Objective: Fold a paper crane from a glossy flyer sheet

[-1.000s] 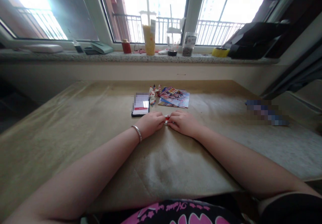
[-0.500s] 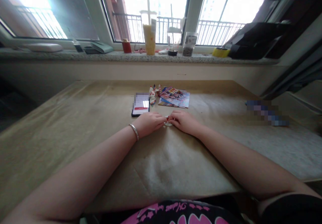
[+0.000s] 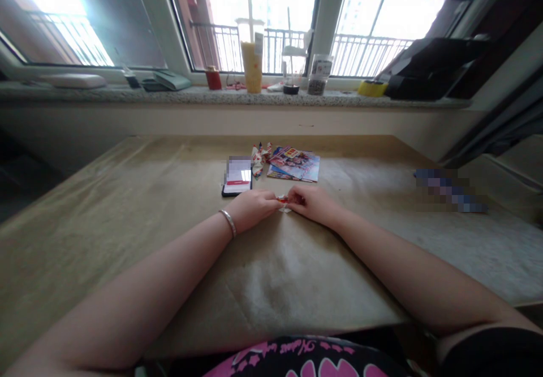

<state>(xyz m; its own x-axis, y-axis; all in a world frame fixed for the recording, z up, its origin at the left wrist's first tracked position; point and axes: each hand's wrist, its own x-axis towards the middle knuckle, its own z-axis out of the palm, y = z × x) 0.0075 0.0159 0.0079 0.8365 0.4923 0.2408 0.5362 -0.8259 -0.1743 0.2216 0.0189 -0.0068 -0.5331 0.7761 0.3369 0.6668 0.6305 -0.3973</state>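
My left hand, with a bracelet at its wrist, pinches the left side of a small white and red folded paper. From the other side, the fingers of my right hand are closed on the same paper. It lies low over the table between my fingertips, which partly cover it. Just behind my left hand is a phone with a lit screen. Beyond the paper lies a stack of colourful printed sheets, with white, red and blue folded paper pieces beside it.
A tan cloth covers the table. At the far right lies a blurred-out bluish item. On the windowsill stand a tall yellow drink cup, a red jar, clear cups, yellow tape and a black bag.
My right fingers have shifted and curled a little higher over the paper, and more of its red shows. My left hand has moved slightly to the right.
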